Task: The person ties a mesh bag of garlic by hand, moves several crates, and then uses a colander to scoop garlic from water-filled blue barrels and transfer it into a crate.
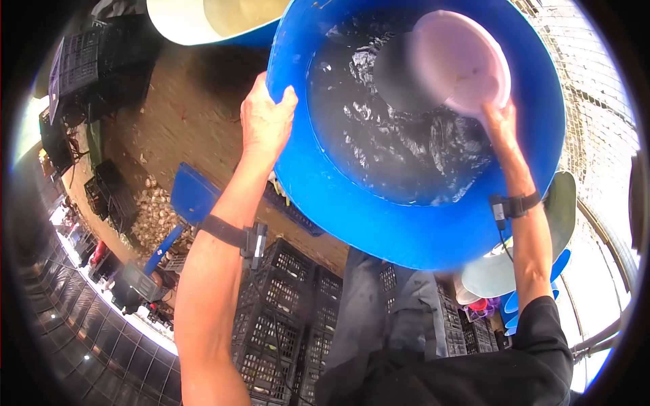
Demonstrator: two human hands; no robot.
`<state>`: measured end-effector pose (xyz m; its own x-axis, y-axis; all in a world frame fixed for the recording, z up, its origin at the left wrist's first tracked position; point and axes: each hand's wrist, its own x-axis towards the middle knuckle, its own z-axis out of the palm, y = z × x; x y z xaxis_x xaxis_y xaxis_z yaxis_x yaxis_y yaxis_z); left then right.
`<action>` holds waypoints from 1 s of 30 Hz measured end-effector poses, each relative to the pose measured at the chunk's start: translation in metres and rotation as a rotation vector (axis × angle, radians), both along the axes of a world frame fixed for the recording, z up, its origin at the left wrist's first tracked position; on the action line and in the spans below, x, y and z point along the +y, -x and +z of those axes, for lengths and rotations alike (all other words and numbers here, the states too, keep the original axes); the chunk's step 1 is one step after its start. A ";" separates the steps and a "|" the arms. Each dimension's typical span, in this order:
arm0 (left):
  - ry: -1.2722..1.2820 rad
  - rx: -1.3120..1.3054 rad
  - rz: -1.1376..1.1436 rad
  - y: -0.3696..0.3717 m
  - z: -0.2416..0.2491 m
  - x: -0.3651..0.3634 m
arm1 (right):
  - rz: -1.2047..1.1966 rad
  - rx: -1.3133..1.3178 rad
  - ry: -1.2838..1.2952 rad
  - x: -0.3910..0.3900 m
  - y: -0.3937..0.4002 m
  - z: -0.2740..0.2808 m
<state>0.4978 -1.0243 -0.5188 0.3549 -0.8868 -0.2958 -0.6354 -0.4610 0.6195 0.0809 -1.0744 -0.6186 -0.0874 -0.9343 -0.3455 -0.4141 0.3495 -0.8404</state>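
Note:
A large blue tub with dark, rippling water in it stands right in front of me. My left hand grips the tub's left rim, with the fingers partly hidden behind the wall. Over the water, towards the far right side, my right hand holds a pale pink bowl by its near edge. The bowl is tilted and slightly blurred, and its inside faces me. Both forearms carry a strapped-on black device.
Black crates stand around my legs, and more black crates are at the left. A white-lined tub is beyond. A blue shovel lies near a heap of pale pieces. Netting runs along the right.

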 end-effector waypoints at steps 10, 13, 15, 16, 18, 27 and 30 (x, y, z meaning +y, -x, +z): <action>0.029 -0.103 -0.041 -0.003 -0.010 -0.001 | 0.225 0.562 0.349 -0.033 0.008 0.061; -0.031 -0.046 -0.011 0.001 0.001 -0.004 | 0.361 0.803 0.468 -0.048 0.019 0.039; -0.045 -0.036 -0.008 0.002 0.002 -0.005 | 0.367 0.803 0.428 -0.054 0.004 0.043; -0.051 -0.059 -0.015 0.002 0.001 -0.004 | 0.378 0.800 0.390 -0.057 -0.003 0.043; -0.061 -0.078 -0.007 0.003 -0.001 -0.003 | 0.413 0.832 0.404 -0.063 -0.008 0.035; -0.063 0.015 0.082 0.005 -0.001 -0.003 | 0.843 0.831 0.606 -0.114 -0.051 -0.020; 0.011 -0.015 0.058 0.006 -0.006 0.001 | 0.959 0.892 0.676 -0.135 -0.058 -0.072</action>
<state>0.4915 -1.0238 -0.5244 0.4099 -0.8680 -0.2804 -0.6175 -0.4903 0.6151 0.1385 -1.2096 -0.6907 0.6994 -0.7147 0.0049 -0.7123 -0.6976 -0.0768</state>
